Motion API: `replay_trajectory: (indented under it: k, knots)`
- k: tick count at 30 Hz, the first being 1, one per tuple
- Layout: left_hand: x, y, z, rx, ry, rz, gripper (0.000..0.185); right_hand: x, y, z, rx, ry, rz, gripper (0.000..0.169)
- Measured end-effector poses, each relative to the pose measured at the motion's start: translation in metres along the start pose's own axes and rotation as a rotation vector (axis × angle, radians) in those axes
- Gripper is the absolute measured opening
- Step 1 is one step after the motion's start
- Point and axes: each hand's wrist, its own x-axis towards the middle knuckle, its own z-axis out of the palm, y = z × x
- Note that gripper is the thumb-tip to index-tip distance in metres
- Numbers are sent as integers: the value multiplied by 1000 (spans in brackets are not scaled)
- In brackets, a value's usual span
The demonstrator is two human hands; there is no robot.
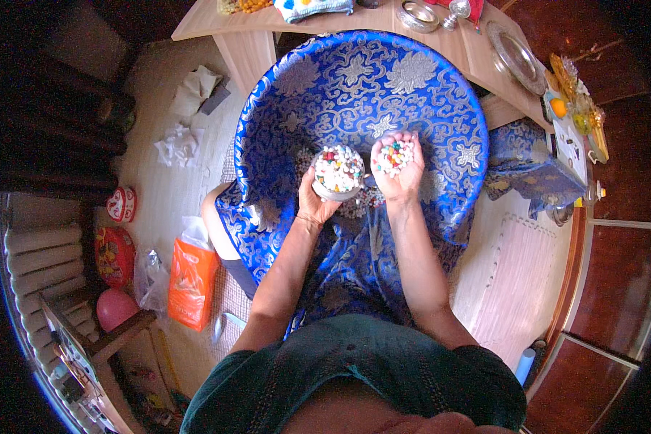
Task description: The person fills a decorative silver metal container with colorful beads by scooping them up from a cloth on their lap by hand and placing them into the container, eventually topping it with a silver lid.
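Observation:
A small round container [338,172], heaped with mostly white beads and some red, green and yellow ones, rests in my left hand [316,199], whose fingers are around its side and base. Just to the right, my right hand [400,172] is palm up and cupped, holding a pile of similar beads [396,158]. Both hands are above a blue brocade cloth [382,97] with silvery floral patterns, raised in a curved rim and spread over my lap. More loose beads [361,203] lie in the cloth beneath and between my hands.
Ahead stands a wooden table [439,46] with metal dishes [515,57] and a knitted item [312,8]. On the floor at left are crumpled papers [179,145], an orange plastic package [192,282] and a pink balloon [116,309]. A cloth-draped stand [537,157] is at right.

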Motion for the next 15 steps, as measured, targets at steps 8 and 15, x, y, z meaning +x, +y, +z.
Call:
replay_trajectory:
  k: [8, 15]
  knots:
    - [0, -3, 2, 24, -34, -14, 55, 17, 24, 14, -115, -25, 23, 34]
    - [2, -8, -7, 35, -32, -27, 55, 23, 20, 7, -240, -77, -10, 34]
